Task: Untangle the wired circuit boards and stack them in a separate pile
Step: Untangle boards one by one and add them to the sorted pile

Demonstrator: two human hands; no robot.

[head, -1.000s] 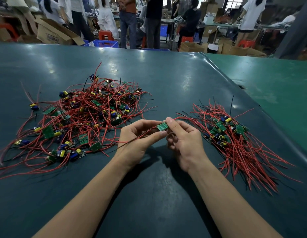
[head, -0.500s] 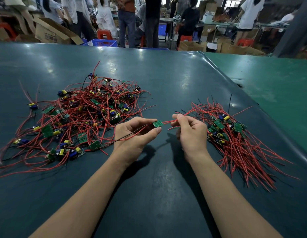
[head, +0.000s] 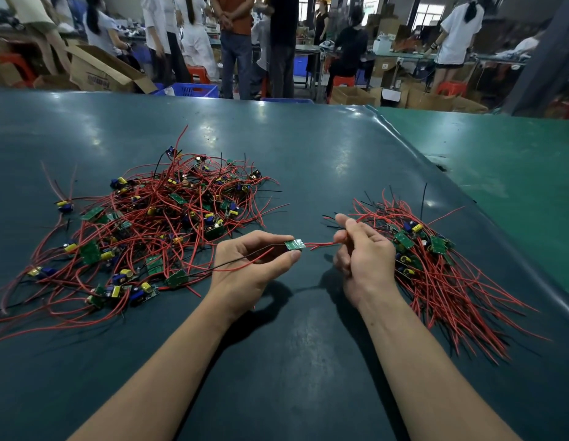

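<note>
Head view gives us both forearms reaching over a dark teal desk [head: 308, 160], with the elbows cut off by the bottom edge. Our left hand [head: 254, 268] has its grip closed on a small green circuit board [head: 295, 244], thumb underneath and fingers curled over the top; the board's component side is turned away, so we cannot make out what is mounted on it. A black wire and a red wire trail from it back across our left palm toward the tangled heap [head: 149, 230] on the left, where boards, blue and yellow capacitors and red leads overlap so thickly that we cannot count the boards. Our right hand [head: 366, 259] pinches the board's red leads [head: 321, 245] just right of the board; the fingertips are hidden behind the knuckles, so exactly how many leads it holds is unclear. Beside that hand lies the sorted pile [head: 436, 265], its wires fanned toward the desk's right edge. Beyond the desk, people stand cropped at the shoulders among cardboard boxes [head: 101, 73] and a blue crate [head: 197, 90], all blurred.
</note>
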